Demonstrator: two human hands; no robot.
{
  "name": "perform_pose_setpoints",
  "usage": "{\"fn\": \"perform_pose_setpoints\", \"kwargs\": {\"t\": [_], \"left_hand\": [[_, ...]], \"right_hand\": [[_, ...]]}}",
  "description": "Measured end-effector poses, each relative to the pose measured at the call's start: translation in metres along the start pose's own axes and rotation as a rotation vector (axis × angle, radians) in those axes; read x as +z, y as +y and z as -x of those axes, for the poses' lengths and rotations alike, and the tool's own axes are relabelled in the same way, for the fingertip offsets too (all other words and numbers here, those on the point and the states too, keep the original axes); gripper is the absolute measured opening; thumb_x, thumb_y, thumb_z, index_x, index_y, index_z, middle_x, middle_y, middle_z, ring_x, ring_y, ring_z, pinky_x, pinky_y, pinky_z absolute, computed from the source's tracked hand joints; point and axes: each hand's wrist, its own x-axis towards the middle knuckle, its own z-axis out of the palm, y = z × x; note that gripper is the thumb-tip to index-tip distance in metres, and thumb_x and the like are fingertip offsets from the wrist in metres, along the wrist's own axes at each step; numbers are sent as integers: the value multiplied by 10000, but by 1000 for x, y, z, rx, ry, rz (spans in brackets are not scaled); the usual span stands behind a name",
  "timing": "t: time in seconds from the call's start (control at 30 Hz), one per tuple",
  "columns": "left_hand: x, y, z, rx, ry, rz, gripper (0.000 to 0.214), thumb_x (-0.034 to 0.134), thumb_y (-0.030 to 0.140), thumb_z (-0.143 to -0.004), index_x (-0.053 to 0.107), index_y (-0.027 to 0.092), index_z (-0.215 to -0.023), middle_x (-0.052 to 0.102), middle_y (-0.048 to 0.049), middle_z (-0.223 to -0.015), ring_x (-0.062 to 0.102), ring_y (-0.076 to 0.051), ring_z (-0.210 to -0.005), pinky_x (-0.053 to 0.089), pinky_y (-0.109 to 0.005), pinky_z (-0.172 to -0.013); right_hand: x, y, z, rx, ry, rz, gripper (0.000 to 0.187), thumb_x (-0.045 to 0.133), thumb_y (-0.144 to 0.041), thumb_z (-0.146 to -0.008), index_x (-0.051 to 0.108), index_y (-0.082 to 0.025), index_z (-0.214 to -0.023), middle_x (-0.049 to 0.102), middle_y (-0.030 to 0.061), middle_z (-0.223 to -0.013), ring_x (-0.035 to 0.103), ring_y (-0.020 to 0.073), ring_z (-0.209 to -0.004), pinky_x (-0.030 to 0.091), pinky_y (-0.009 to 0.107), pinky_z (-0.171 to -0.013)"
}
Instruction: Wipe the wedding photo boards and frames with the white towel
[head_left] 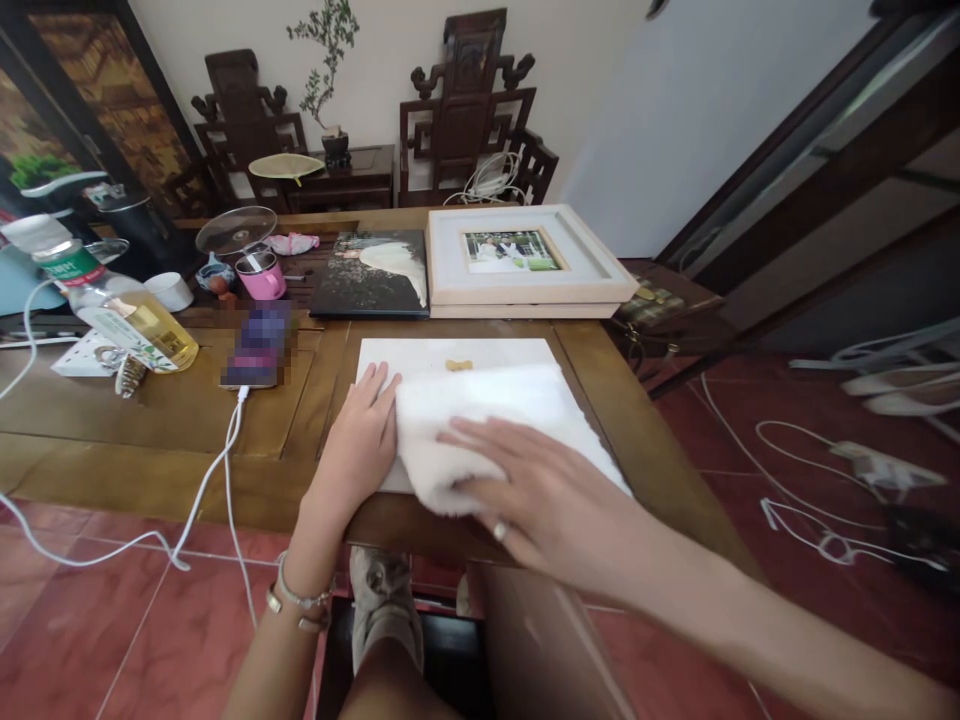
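A folded white towel (480,415) lies on a white board (420,353) near the front edge of the wooden table (172,440). My right hand (551,500) lies flat on the towel's near part, fingers stretched out, a ring on one finger. My left hand (361,440) rests open on the board at the towel's left edge, fingertips against the fabric. A small yellow-brown bit (459,365) sits on the board just beyond the towel.
Two stacked picture frames (525,265) and a dark photo (373,275) lie farther back. On the left are a plastic bottle (120,315), a pink mug (260,277), a phone (259,345) with a white cable (217,470). Cables trail on the red floor at right.
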Motion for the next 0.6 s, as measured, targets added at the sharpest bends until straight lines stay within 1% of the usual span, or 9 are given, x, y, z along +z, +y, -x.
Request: {"fn": "perform_pose_setpoints", "kwargs": {"t": [0.07, 0.17, 0.27, 0.33, 0.4, 0.47, 0.6], "left_hand": [[0, 1, 0, -9, 3, -9, 447, 287, 178, -979, 439, 125, -1395, 354, -158, -1535, 240, -251, -1460, 257, -492, -1177], [0, 1, -1, -15, -3, -24, 452, 290, 190, -984, 433, 90, -1401, 339, -163, -1541, 230, -251, -1464, 243, -474, -1187], [0, 1, -1, -20, -14, -25, 457, 296, 190, -984, 419, 79, -1410, 331, -165, -1545, 224, -255, -1465, 240, -470, -1189], [0, 1, -1, -19, -10, -16, 448, 298, 186, -983, 431, 101, -1402, 340, -158, -1542, 230, -252, -1464, 246, -477, -1185], [-1, 2, -1, -12, 0, -2, 435, 294, 177, -981, 453, 128, -1383, 352, -150, -1538, 236, -245, -1462, 252, -485, -1181], [-2, 2, 0, -9, -5, 5, 435, 287, 163, -977, 459, 135, -1376, 353, -151, -1537, 235, -244, -1462, 254, -488, -1178], [-4, 2, 0, -11, -43, -7, 460, 293, 126, -960, 427, 89, -1398, 317, -179, -1547, 206, -255, -1469, 236, -487, -1184]], "right_hand": [[3, 23, -15, 38, 6, 35, 354, 546, -59, -736, 713, -196, -1017, 642, 130, -1259, 535, 303, -1242, 470, 512, -1011], [11, 50, -40, 110, -6, 90, 268, 535, -113, -827, 709, -153, -1028, 658, 167, -1217, 531, 312, -1244, 473, 509, -1001], [17, 61, -57, 152, -29, 130, 242, 527, -124, -855, 706, -132, -1018, 663, 173, -1203, 516, 324, -1257, 448, 517, -1022], [20, 58, -58, 144, -27, 156, 259, 544, -87, -822, 701, -122, -1026, 637, 179, -1249, 489, 339, -1280, 415, 530, -1050], [22, 46, -50, 113, -16, 161, 291, 557, -44, -776, 703, -104, -1021, 602, 205, -1290, 464, 363, -1295, 390, 542, -1066], [22, 28, -36, 63, 3, 139, 329, 562, -16, -731, 712, -108, -1009, 596, 221, -1288, 464, 381, -1290, 389, 554, -1062], [14, -12, -2, -30, 43, 42, 333, 587, -42, -645, 724, -151, -928, 609, 230, -1263, 510, 398, -1242, 446, 563, -1006]]}}
